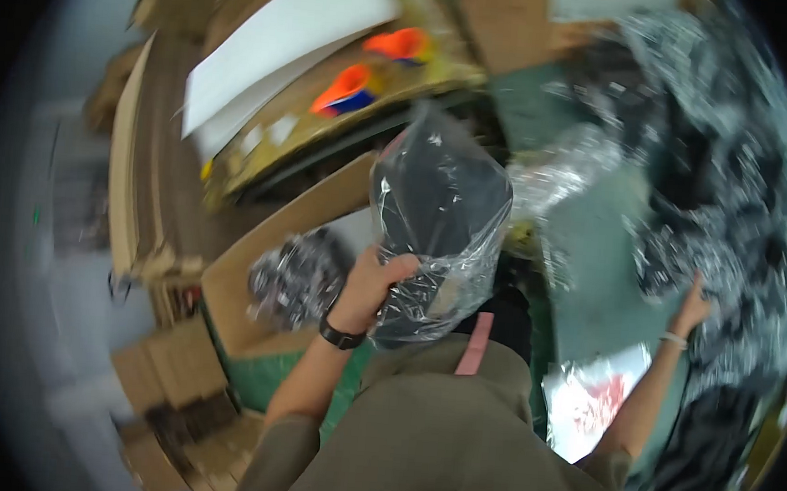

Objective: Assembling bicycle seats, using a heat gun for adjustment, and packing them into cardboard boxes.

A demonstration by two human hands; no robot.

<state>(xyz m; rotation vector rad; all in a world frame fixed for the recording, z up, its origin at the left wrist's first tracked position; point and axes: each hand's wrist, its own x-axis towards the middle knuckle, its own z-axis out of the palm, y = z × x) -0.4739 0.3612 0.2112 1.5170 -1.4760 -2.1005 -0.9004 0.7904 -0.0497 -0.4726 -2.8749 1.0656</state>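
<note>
My left hand (374,290), with a black watch on its wrist, is closed on a clear plastic bag (443,194) that holds a flat dark grey item. Its thumb lies over the front of the bag, which hangs before my body. My right hand (695,308) reaches out to the right, a finger stretched forward. It is at the edge of a heap of dark plastic-wrapped items (731,242), blurred by motion; whether it touches them I cannot tell.
To the left stands an open cardboard box (227,279) with plastic-wrapped dark items (296,275) inside. Behind it, a table holds white sheets (280,46) and two orange-and-blue tape dispensers (348,92). A shiny white-and-red packet (588,400) lies on the green table (591,296).
</note>
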